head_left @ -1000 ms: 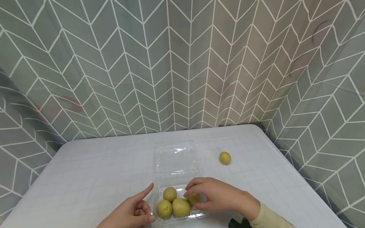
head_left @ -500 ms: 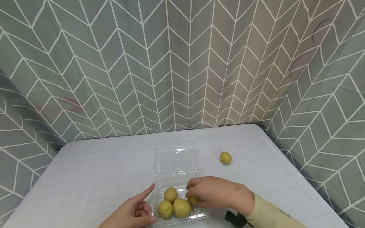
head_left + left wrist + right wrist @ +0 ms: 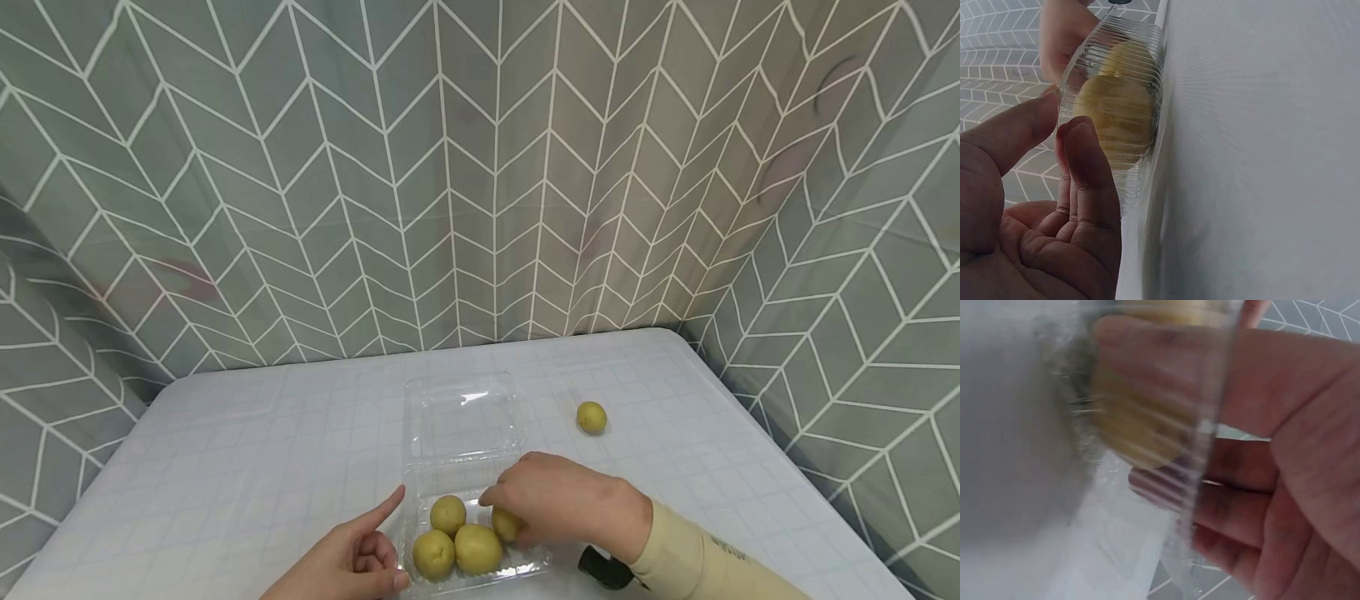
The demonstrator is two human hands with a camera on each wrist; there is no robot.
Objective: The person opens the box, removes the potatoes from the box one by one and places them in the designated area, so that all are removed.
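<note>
A clear plastic clamshell container (image 3: 491, 575) lies on the table with its lid laid back. Several round yellow fruits sit in its base, among them one fruit (image 3: 478, 549) at the front. My right hand (image 3: 562, 504) reaches in from the right, fingers and thumb around another fruit (image 3: 506, 523) that it partly hides. Through the plastic in the right wrist view, the gripped fruit (image 3: 1138, 428) shows between thumb and fingers. At the container's left edge my left hand (image 3: 348, 554) touches the rim, index finger straight and other fingers bent. The left wrist view shows its fingertips right at the rim.
One more yellow fruit (image 3: 592, 417) lies alone on the table to the back right. The transparent lid (image 3: 461, 417) extends behind the base. A white cloth covers the table (image 3: 262, 450), and a patterned grey curtain (image 3: 465, 208) hangs around its back and sides.
The right hand has turned over its fruit and shifted slightly, its forearm swinging left. The left hand stays at the container's edge, and the other fruits keep their places.
</note>
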